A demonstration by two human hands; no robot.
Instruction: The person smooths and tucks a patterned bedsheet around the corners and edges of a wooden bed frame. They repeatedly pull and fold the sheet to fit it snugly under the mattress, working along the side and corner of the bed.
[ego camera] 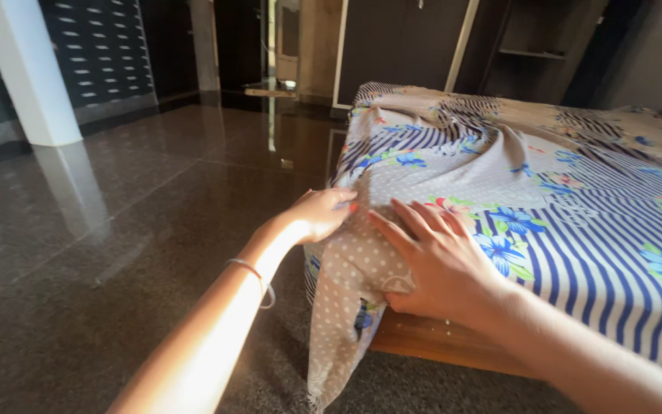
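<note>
Sheet-fitting step at the bed corner — left hand [323,215] pinched on the floral bedsheet [499,199], right hand [442,264] open and flat on it — next likely tucking the hanging flap under.

There is one view only, from a camera worn on the person's head. It looks forward and downward along both outstretched forearms, so the left hand [322,215] and right hand [442,264] sit near the middle of the frame, close to the lens. The camera stands off the corner of the bed [438,337], near enough that the patterned bedsheet [576,207] fills the right half of the picture. The view is slightly tilted. The left half takes in the polished dark floor [116,230] stretching away to a white pillar [28,73] and a dark doorway at the far end.
</note>
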